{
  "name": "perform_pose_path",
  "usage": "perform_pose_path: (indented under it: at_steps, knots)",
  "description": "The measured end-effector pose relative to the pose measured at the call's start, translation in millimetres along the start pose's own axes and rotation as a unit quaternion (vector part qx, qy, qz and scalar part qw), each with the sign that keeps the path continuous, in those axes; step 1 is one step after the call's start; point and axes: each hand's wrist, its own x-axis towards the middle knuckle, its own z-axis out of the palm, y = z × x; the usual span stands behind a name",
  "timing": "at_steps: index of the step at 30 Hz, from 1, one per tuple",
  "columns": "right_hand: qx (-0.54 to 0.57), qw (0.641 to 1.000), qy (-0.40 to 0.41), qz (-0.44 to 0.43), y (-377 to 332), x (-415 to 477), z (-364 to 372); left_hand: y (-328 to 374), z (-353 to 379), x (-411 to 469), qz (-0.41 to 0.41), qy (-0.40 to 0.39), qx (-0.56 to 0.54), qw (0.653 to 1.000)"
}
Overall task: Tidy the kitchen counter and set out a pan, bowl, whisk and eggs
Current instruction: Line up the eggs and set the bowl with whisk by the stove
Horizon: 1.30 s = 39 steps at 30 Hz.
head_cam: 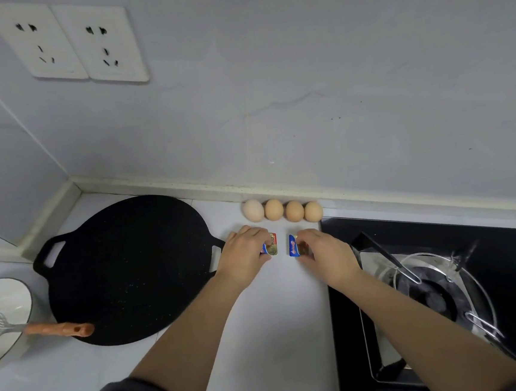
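White double wall socket (106,43) upper left; black gas hob (503,236) right; two blue-gold foil packets (293,246) left of hob.

No text can be read. The left foil packet (271,247) and right foil packet (293,246), just in front of the eggs (274,209), bear blue-and-white logos too blurred to make out.

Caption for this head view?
Left hand and right hand each pinch a blue-and-gold foil packet at the white counter, near four tan eggs and a flat black pan.

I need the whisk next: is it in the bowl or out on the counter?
In: the whisk has its wire head inside the white bowl, orange handle sticking out over the rim toward the pan.
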Motion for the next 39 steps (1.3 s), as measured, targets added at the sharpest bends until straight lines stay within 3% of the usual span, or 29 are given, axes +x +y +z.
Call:
perform_pose_path:
  at_steps: [16,39]
  knots:
    - [-0.027,1.000,-0.001,0.005,9,9,-10,-6,1,15,-0.008,-0.001,-0.001,1.000]
    - [0.027,1.000,0.012,-0.006,-17,-10,-2,-27,-20,-20,-0.015,-0.012,-0.021,1.000]
